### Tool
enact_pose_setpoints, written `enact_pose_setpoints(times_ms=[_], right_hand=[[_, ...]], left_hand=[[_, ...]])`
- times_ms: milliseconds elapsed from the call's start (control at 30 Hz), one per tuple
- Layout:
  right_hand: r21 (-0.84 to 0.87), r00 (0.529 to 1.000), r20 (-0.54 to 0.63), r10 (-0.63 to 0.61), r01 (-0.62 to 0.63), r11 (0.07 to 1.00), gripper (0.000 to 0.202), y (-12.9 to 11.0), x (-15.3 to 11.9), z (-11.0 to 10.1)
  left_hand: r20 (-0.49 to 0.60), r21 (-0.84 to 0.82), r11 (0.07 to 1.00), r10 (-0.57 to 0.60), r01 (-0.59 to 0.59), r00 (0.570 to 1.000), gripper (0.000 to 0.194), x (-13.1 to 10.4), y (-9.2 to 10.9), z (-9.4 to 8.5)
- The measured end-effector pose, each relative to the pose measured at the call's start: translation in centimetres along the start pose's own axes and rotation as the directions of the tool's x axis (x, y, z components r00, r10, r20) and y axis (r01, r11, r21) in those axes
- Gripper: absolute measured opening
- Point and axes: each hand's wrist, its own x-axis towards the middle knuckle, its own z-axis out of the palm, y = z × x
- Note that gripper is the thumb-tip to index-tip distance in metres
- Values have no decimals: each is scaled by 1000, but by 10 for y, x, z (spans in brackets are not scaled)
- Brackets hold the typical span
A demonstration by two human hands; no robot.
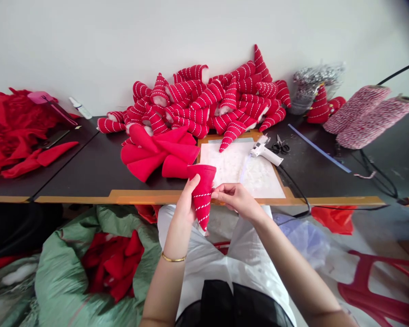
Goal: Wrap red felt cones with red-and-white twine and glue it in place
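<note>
A red felt cone (203,193) hangs point down over the table's front edge, with red-and-white cord wound round its lower half. My left hand (187,200) holds it from the left, the thumb on its front. Close to the cone's right side, my right hand (236,199) pinches something too small to make out, perhaps the cord. Plain red cones (150,152) lie in a loose heap behind my left hand. A white glue gun (266,151) rests on the white sheet (262,179), beside black scissors (280,145).
Striped stuffed cones (204,102) are piled against the wall. Two cord spools (376,118), a blue strip (318,147) and a bag of silver tinsel (315,81) are at the right. Red fabric (15,129) lies far left. Below sits a green sack (64,268); a red stool (371,286) stands lower right.
</note>
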Motion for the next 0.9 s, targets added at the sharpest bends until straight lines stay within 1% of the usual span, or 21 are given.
enact_pose_setpoints(times_ms=[100, 167, 233, 300, 400, 500, 600, 633, 667, 700, 767, 833, 900], right_hand=[[94, 1000, -1, 30, -29, 995, 38, 1, 0, 3], [149, 999, -9, 34, -32, 988, 39, 1, 1, 4], [185, 999, -18, 43, -39, 982, 40, 1, 2, 4], [200, 998, -29, 55, -48, 979, 42, 2, 3, 5], [226, 995, -33, 89, -79, 971, 44, 2, 4, 8], [290, 992, -10, 129, -120, 950, 45, 4, 5, 11], [312, 992, -10, 122, -113, 943, 44, 7, 5, 10], [287, 994, -34, 107, -92, 954, 44, 7, 5, 9], [239, 994, -79, 77, -56, 969, 43, 8, 5, 8], [168, 990, -137, 31, -8, 986, 41, 9, 5, 7], [-11, 968, -236, -84, 83, 996, 37, 11, 5, 6], [-141, 954, -253, -159, 126, 982, 34, 14, 6, 7], [-152, 968, -202, -151, 121, 981, 36, 18, 8, 10]], left_hand=[[109, -97, 989, -98, 109, 989, 47, -1, -1, 2], [176, -140, 978, -129, 154, 976, 54, -1, 0, 3], [206, -173, 969, -140, 177, 969, 60, -2, 0, 5], [228, -195, 966, -122, 168, 966, 66, -2, -1, 6], [252, -188, 972, -89, 139, 964, 68, -2, -6, 6], [235, -154, 982, -74, 112, 969, 68, -2, -13, 6], [216, -109, 990, -69, 94, 974, 71, -2, -13, 4], [194, -92, 993, -54, 73, 979, 72, -2, -12, 4], [161, -78, 997, -12, 25, 987, 72, -3, -10, 3], [126, -64, 997, 51, -43, 991, 73, -3, -8, 1], [83, -2, 982, 187, -187, 979, 78, -2, -6, -2], [69, 130, 950, 278, -285, 958, 86, 0, -6, -6], [59, 281, 906, 313, -317, 948, 86, 3, -7, -9]])
